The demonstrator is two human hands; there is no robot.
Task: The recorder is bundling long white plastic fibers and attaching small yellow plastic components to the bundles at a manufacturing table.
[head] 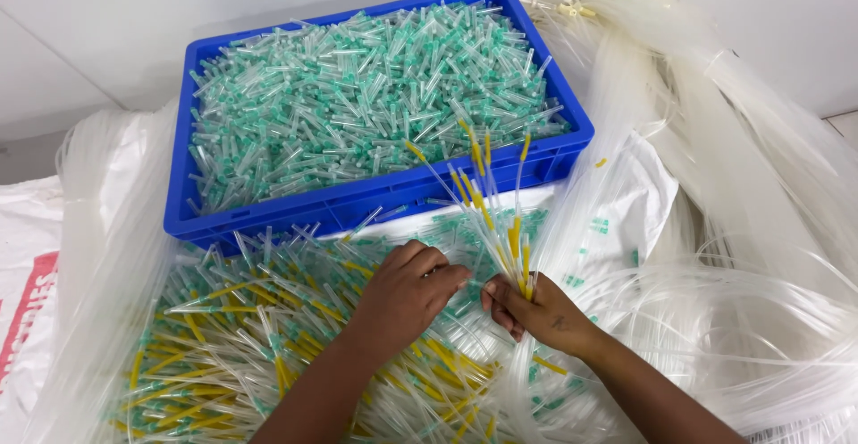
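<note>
Clear plastic everywhere, with touches of green and yellow.

Right hand [534, 312]: fingers closed around a bunch of tubes [490, 203], thin and clear with yellow tips, held upright and fanning out above the fist, in front of the crate's near wall.

Left hand [407, 294]: palm down just beside the right, fingers curled, tips nearly touching the bunch at its base; whether they pinch anything I cannot tell. It rests on the pile below.

Pile [259, 337]: assembled tubes, clear with yellow and green parts, lying loose and crisscrossed under and left of both hands.

Crate [375, 196]: blue plastic, rectangular, behind the hands, filled to the brim with caps [357, 96], small clear pieces with green ends.

Tubing [751, 230]: long clear lengths in thick hanks, draped along the right side and looping near the right forearm; one more hank [98, 256] runs down the left edge.

Sack [22, 274]: white woven, red print, far left, partly under the left hank.
</note>
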